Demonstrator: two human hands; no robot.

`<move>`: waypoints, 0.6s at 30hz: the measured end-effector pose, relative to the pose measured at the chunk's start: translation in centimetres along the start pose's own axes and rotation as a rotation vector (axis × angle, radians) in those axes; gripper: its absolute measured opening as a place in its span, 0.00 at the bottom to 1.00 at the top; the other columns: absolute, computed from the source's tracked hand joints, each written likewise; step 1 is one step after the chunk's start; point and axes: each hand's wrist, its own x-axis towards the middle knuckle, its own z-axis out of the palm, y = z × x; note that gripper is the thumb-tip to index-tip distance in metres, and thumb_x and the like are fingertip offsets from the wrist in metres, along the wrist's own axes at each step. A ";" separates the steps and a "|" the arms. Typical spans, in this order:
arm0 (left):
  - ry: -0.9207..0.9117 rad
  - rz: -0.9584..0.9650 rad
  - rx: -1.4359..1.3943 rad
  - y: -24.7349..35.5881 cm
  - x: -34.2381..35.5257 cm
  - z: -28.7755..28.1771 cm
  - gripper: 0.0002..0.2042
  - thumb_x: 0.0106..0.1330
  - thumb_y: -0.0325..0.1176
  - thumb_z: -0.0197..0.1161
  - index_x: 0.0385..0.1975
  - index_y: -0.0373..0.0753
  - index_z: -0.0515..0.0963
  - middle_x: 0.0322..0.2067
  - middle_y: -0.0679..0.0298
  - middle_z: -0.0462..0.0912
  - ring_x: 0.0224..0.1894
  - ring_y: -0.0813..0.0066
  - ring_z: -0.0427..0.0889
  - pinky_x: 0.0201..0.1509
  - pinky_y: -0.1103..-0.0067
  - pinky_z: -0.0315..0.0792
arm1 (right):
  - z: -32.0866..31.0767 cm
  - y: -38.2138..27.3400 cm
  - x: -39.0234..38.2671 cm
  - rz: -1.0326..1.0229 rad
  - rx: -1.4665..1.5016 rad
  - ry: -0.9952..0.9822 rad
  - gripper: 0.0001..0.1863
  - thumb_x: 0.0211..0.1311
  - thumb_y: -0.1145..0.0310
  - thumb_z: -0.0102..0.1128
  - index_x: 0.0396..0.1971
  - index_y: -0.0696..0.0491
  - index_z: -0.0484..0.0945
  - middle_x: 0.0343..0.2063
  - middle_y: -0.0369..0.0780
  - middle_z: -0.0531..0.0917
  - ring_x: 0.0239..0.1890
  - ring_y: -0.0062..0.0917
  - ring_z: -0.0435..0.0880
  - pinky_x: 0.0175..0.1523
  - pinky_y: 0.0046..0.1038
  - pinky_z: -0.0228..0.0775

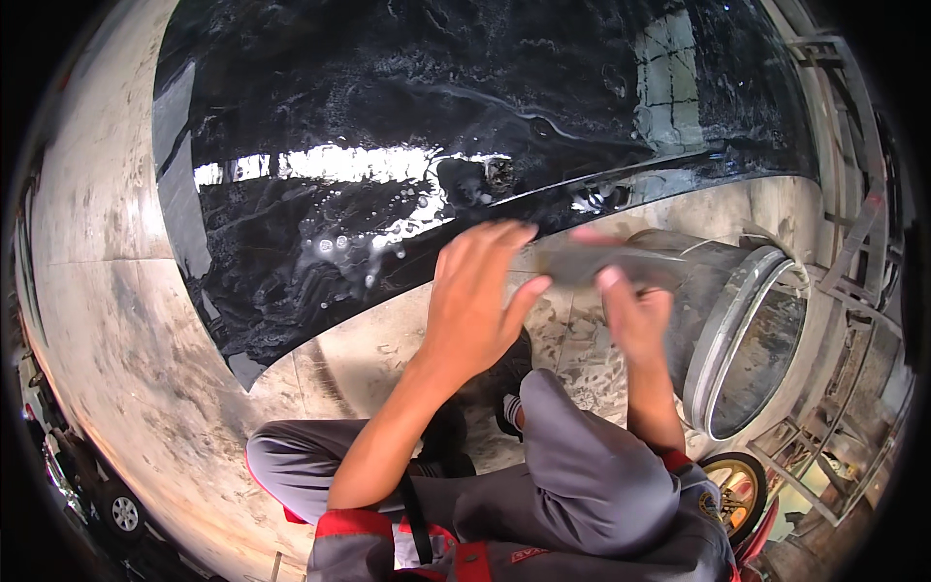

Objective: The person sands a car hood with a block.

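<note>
A large glossy black panel, wet and streaked with water and foam, lies before me, its curved edge toward me. My left hand is raised at that near edge, fingers stretched and thumb apart, holding nothing. Whether its fingertips touch the panel I cannot tell. To its right, my right hand grips a dark grey flat strip, thumb on the near side and fingers on the far side. Motion blurs the strip, so its exact kind does not show. It is held out over the floor, just short of the panel's edge.
On my right a dark metal drum lies on its side, open end showing. Beyond it stand metal frames. A gold-spoked wheel is close behind my right side. Stained pale floor spreads left, with a vehicle wheel farther off.
</note>
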 end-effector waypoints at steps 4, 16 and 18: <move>-0.144 0.179 0.273 0.9 5.0 4.2 0.42 0.66 0.50 0.66 0.73 0.30 0.58 0.74 0.46 0.57 0.77 0.51 0.55 0.78 0.62 0.54 | -4.0 -0.4 0.4 -0.062 -0.267 0.640 0.18 0.74 0.71 0.57 0.58 0.66 0.76 0.52 0.45 0.83 0.49 0.26 0.85 0.50 0.29 0.82; -0.153 -0.059 0.358 0.5 -1.5 0.0 0.36 0.66 0.45 0.68 0.67 0.28 0.65 0.69 0.47 0.68 0.73 0.49 0.63 0.76 0.55 0.53 | -1.3 -1.1 7.5 -0.425 -0.913 0.053 0.26 0.49 0.82 0.59 0.51 0.54 0.86 0.61 0.45 0.80 0.67 0.42 0.75 0.73 0.42 0.62; -0.028 -0.055 0.365 -0.9 -1.1 -1.3 0.30 0.66 0.39 0.67 0.64 0.29 0.68 0.64 0.49 0.73 0.71 0.49 0.66 0.76 0.54 0.53 | -0.4 -1.1 8.1 -0.303 -1.144 -0.191 0.33 0.49 0.77 0.65 0.60 0.50 0.79 0.65 0.42 0.76 0.69 0.41 0.73 0.74 0.51 0.56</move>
